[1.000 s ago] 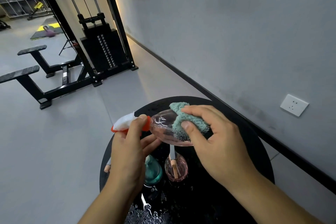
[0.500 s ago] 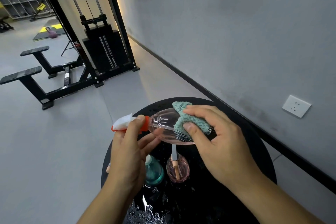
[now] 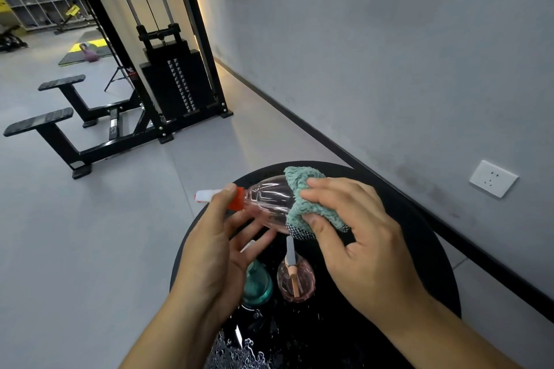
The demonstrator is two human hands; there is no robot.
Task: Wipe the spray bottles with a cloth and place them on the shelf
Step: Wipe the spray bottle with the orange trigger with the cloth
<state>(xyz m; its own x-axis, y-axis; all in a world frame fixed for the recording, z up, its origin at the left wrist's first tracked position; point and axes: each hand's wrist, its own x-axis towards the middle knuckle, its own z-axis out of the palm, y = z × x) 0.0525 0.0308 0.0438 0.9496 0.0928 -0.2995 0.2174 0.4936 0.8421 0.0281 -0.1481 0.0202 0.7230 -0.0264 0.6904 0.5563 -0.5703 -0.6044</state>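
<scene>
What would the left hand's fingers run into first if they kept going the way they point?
The left hand points up-right, so it would likely meet the pink spray bottle it grips at the neck, then the cloth. Depth is unclear.

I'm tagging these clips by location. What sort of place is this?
Most likely a gym. A cable machine with a weight stack stands by the wall, a padded bench beside it, and a kettlebell sits on a mat further back.

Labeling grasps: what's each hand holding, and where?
Left hand grips the pink spray bottle at its orange neck; right hand pinches the teal cloth against the bottle's body.
</scene>
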